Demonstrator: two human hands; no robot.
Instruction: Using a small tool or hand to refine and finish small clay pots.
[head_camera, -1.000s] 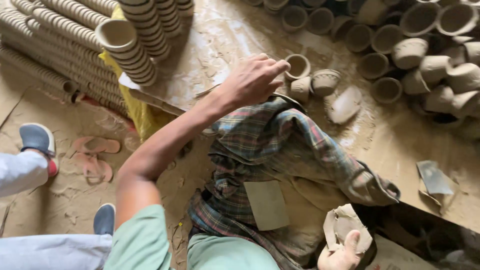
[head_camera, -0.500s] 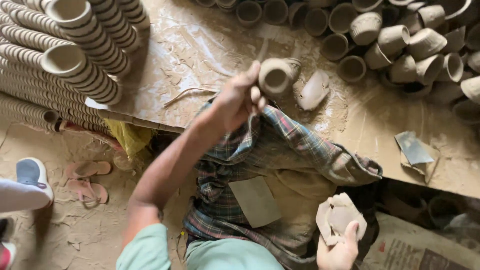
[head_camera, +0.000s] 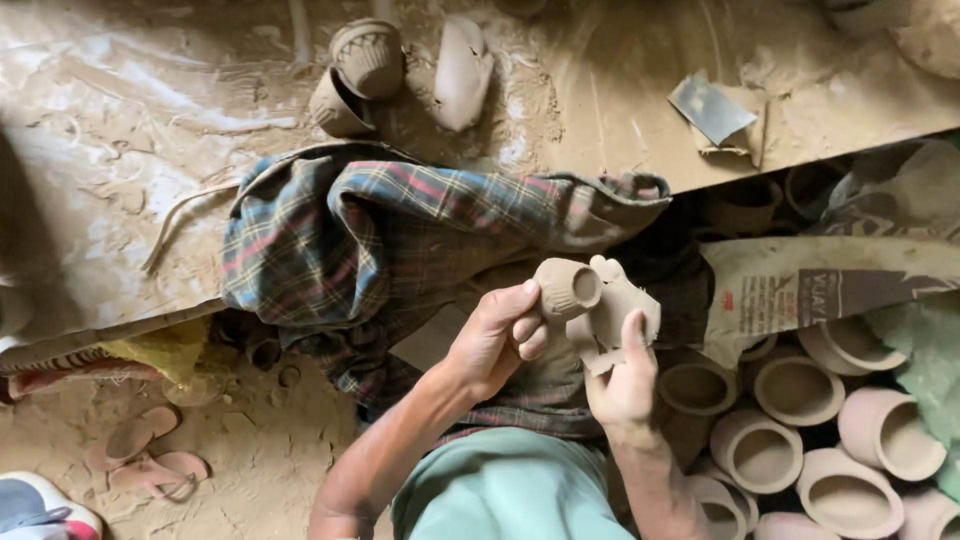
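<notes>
left hand (head_camera: 497, 338): grip closed round a small unfired clay cup (head_camera: 567, 288), fingers wrapped on the body, mouth tipped toward the right so the open end faces the other piece. Held over the lap, off the counter, near its front edge.
right hand (head_camera: 622, 385): grip closed on a flat, ragged clay-coloured piece (head_camera: 612, 318), thumb across its face, fingers behind. Piece stands upright and touches the cup's side; looks like it backs or shapes the cup wall, can't tell which.
lap: teal garment (head_camera: 505, 490) at bottom centre; both forearms rise from it, so the work sits close to the body for control.
cup stock: pale and brown cups (head_camera: 790, 385) packed mouth-up at lower right, below the counter's front edge, within right-hand reach.
printed sack (head_camera: 830, 290): draped over that stock just under the counter edge, likely a dust cover.
plaid cloth (head_camera: 400, 225): hangs over the front edge of the counter (head_camera: 120, 130), padding it above the knees.
far side: two ribbed cups (head_camera: 355, 75) and a curved shard (head_camera: 462, 72) lie tipped near the counter's back edge; grey scraper (head_camera: 710, 108) toward the right.
floor: sandals (head_camera: 150, 455) at lower left, well apart.
</notes>
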